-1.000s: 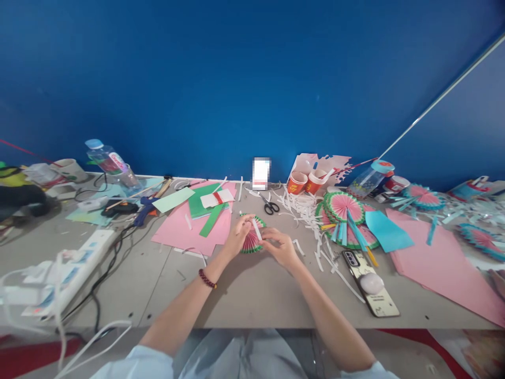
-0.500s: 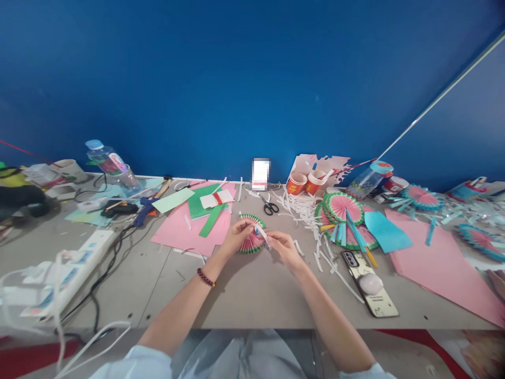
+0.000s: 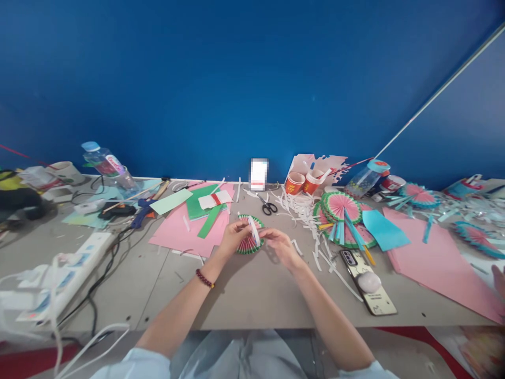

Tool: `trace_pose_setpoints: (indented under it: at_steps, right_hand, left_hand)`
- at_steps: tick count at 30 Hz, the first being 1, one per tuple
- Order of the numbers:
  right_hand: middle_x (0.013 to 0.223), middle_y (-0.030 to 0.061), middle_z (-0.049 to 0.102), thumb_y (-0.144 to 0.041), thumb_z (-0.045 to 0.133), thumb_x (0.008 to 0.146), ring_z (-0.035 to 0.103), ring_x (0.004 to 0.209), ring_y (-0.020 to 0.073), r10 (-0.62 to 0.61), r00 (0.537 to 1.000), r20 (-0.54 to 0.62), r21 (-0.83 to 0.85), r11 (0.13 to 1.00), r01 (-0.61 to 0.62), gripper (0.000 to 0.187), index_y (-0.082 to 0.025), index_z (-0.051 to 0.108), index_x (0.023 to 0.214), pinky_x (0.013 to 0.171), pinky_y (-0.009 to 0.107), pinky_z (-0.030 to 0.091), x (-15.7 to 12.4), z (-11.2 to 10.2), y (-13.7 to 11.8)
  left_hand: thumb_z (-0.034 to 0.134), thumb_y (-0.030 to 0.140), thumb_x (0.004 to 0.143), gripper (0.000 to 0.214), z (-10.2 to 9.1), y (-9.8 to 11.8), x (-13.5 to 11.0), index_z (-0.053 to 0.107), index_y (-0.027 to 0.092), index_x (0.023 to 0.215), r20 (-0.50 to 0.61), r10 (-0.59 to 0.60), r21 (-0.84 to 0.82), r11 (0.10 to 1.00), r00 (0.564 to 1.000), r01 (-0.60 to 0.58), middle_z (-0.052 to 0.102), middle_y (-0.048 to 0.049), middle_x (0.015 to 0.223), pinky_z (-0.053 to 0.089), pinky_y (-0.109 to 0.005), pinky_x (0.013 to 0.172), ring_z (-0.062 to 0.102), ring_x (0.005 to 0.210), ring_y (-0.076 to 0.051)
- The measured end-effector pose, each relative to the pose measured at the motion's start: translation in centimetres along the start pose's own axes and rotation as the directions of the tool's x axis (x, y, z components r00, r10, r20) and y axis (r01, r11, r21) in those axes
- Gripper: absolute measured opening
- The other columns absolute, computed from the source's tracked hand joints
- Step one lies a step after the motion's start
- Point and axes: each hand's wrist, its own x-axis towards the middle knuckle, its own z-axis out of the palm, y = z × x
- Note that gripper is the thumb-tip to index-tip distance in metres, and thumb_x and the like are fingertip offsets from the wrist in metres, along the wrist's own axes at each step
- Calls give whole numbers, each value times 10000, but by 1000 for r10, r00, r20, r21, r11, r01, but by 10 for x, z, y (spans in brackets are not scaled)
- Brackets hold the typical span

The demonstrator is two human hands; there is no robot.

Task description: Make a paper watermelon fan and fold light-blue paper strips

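Note:
A small pleated paper fan (image 3: pixel 247 246), pink with a green zigzag rim, stands spread in a round shape in front of me. My left hand (image 3: pixel 233 238) pinches it from the left side. A curved white strip (image 3: pixel 254 231) crosses the fan's face by my left fingertips; whether its end is gripped there is hard to see. My right hand (image 3: pixel 281 246) is at the fan's right edge, fingers stretched toward the strip and a little apart. Black-handled scissors (image 3: pixel 269 208) lie just beyond the fan.
White paper scraps (image 3: pixel 302 210) are strewn to the right, near red paper cups (image 3: pixel 295 183). Finished fans (image 3: pixel 341 208) and a phone (image 3: pixel 369 284) lie there too. Pink sheets (image 3: pixel 177 231) and a power strip (image 3: pixel 71 276) are on the left. Someone's hand (image 3: pixel 499 281) shows far right.
The white strip, earlier pinched by my right fingers, now curves upright against the fan. My right fingers have drawn slightly away from it. Another person's hand has shifted at the right edge.

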Motion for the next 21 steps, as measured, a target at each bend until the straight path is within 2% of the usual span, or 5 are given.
trace_pose_setpoints:
  at_steps: [5, 9, 12, 18, 21]
  right_hand:
    - [993, 52, 667, -370, 693, 729, 575, 994, 208, -27, 999, 40, -21, 999, 28, 227, -241, 662, 913, 896, 358, 431, 0, 7, -1]
    - [940, 49, 683, -388, 692, 729, 591, 943, 199, -21, 1000, -11, -57, 998, 21, 193, -239, 665, 849, 860, 358, 455, 1, 8, 3]
    - [859, 43, 692, -421, 697, 711, 610, 857, 191, 19, 998, -60, -52, 998, -22, 212, -227, 664, 788, 788, 343, 480, 3, 6, 6]
    - [772, 22, 688, -449, 737, 644, 611, 731, 164, 58, 991, -123, -13, 998, -60, 256, -223, 695, 756, 731, 315, 487, 6, 5, 4]
    - [779, 20, 698, -472, 745, 616, 613, 721, 165, 69, 986, -155, -11, 997, -71, 285, -229, 704, 760, 722, 314, 493, 7, 5, 5]
  left_hand:
    - [679, 370, 685, 224, 0, 2, -1, 674, 149, 725, -2, -32, -35, 999, 999, 32, 648, -5, 650, 455, -237, 584, 567, 583, -123]
    - [671, 412, 681, 272, 0, 0, -1, 658, 145, 732, 29, -77, -68, 995, 997, 79, 623, 3, 621, 451, -239, 552, 545, 537, -114]
    - [674, 429, 668, 296, 0, -3, 1, 642, 141, 727, 29, -66, 0, 998, 997, 66, 606, 1, 651, 446, -232, 555, 551, 565, -115]
    - [669, 325, 687, 440, 0, -13, 4, 585, 177, 1093, -9, 70, 222, 973, 998, -66, 615, -54, 938, 468, -229, 620, 591, 745, -135]
    - [585, 302, 774, 418, 0, -13, 0, 539, 200, 1177, -7, 244, 362, 905, 970, -225, 595, -79, 1025, 481, -251, 666, 583, 873, -167]
